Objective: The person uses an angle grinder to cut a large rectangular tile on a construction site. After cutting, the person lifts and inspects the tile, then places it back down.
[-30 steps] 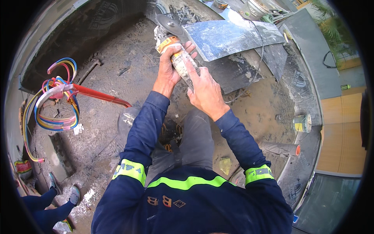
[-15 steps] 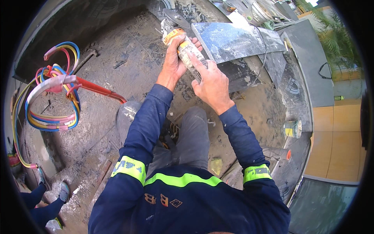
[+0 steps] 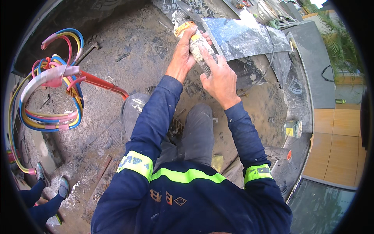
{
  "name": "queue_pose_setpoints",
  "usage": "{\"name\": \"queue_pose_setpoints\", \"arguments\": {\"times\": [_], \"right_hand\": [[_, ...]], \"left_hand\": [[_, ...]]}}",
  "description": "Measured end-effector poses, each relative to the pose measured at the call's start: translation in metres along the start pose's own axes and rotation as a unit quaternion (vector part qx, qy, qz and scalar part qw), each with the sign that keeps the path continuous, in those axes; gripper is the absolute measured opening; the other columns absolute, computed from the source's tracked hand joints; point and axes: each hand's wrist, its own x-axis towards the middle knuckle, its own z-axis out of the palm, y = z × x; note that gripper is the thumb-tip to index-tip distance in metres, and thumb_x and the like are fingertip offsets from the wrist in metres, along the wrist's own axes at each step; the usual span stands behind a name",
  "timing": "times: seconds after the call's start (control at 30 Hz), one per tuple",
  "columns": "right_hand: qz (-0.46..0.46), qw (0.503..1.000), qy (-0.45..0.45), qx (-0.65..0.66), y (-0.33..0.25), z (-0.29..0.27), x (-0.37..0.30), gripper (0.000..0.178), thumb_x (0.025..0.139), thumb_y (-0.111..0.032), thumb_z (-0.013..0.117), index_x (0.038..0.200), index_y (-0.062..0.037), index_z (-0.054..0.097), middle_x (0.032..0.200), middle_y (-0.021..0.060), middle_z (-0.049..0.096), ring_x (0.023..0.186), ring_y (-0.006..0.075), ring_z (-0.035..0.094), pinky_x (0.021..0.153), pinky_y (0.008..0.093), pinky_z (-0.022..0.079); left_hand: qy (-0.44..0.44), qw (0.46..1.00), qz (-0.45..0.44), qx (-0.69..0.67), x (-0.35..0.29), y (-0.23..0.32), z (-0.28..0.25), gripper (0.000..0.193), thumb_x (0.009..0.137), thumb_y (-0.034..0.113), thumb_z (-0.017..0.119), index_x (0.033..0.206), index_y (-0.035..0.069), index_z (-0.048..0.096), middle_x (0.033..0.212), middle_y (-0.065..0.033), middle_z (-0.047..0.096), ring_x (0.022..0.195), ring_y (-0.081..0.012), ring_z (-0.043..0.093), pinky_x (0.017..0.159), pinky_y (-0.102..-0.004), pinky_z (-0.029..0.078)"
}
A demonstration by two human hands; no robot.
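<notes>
A dust-caked angle grinder [image 3: 198,47] is held out in front of me, its body slanting and its round disc [image 3: 188,11] at the far end. My left hand [image 3: 181,57] wraps round the body just behind the orange band, with fingertips showing on the far side. At the rear end, my right hand [image 3: 221,80] grips with curled fingers, the index finger laid along the casing. Right beside the disc and my left fingertips lies a grey slab [image 3: 249,39] with a dusty, shiny face. A dark cord [image 3: 272,48] runs across this slab.
Coiled coloured conduits [image 3: 50,124] and a red pipe [image 3: 103,85] rise at the left. Another person's shoes [image 3: 63,188] are at the lower left. A small bucket [image 3: 293,128] stands on the right ledge. Muddy rubble ground [image 3: 113,74] surrounds my knees.
My hands and the grinder sit slightly farther right and higher in view. The slab and my knees have shifted right too, as the view turned a little. Both hands keep their hold.
</notes>
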Motion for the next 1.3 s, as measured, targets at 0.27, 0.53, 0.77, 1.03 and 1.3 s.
{"name": "queue_pose_setpoints", "arguments": {"times": [0.27, 0.53, 0.77, 1.03, 1.3], "right_hand": [[0.006, 1.000, -0.001, 0.001, -0.0010, 0.0007, 0.0024, 0.100, 0.079, -0.016, 0.087, 0.170, -0.0321, 0.048, 0.124, 0.0204, 0.065, 0.107, 0.0430, 0.073, 0.090, 0.0517, 0.061], [0.004, 1.000, 0.001, 0.012, -0.0017, 0.0002, 0.0026, 0.097, 0.079, -0.015, 0.085, 0.169, -0.0275, 0.050, 0.125, 0.0209, 0.065, 0.109, 0.0430, 0.072, 0.091, 0.0516, 0.062], [0.006, 1.000, 0.002, 0.003, -0.0005, 0.0028, 0.0039, 0.096, 0.078, -0.015, 0.086, 0.167, -0.0246, 0.052, 0.124, 0.0220, 0.065, 0.109, 0.0435, 0.073, 0.090, 0.0513, 0.063], [-0.003, 1.000, 0.016, 0.010, 0.0011, 0.0060, 0.0045, 0.097, 0.078, -0.016, 0.087, 0.168, -0.0265, 0.051, 0.118, 0.0215, 0.065, 0.101, 0.0433, 0.074, 0.085, 0.0516, 0.063], [0.009, 1.000, -0.002, 0.003, -0.0014, 0.0047, 0.0068, 0.097, 0.079, -0.018, 0.085, 0.169, -0.0257, 0.050, 0.119, 0.0208, 0.066, 0.101, 0.0421, 0.075, 0.085, 0.0514, 0.064]], "left_hand": [[0.008, 1.000, -0.016, -0.016, 0.0038, 0.0004, -0.0023, 0.048, 0.098, 0.029, 0.084, 0.126, -0.003, 0.062, 0.111, -0.0211, 0.074, 0.099, -0.0324, 0.078, 0.097, -0.0504, 0.068], [-0.007, 1.000, -0.004, -0.006, 0.0024, 0.0020, 0.0001, 0.050, 0.097, 0.028, 0.085, 0.127, -0.003, 0.061, 0.109, -0.0207, 0.073, 0.097, -0.0321, 0.078, 0.093, -0.0498, 0.070], [-0.021, 1.000, -0.011, -0.008, 0.0042, 0.0028, -0.0040, 0.046, 0.102, 0.028, 0.081, 0.129, -0.003, 0.062, 0.112, -0.0222, 0.074, 0.106, -0.0349, 0.079, 0.101, -0.0514, 0.069], [-0.029, 0.999, -0.009, 0.008, 0.0060, 0.0040, -0.0059, 0.049, 0.101, 0.029, 0.082, 0.133, -0.001, 0.061, 0.116, -0.0234, 0.072, 0.105, -0.0358, 0.079, 0.101, -0.0529, 0.069], [-0.036, 0.999, 0.003, 0.023, 0.0053, 0.0051, -0.0052, 0.054, 0.099, 0.030, 0.084, 0.135, -0.002, 0.060, 0.116, -0.0235, 0.071, 0.106, -0.0367, 0.079, 0.101, -0.0544, 0.069]]}}
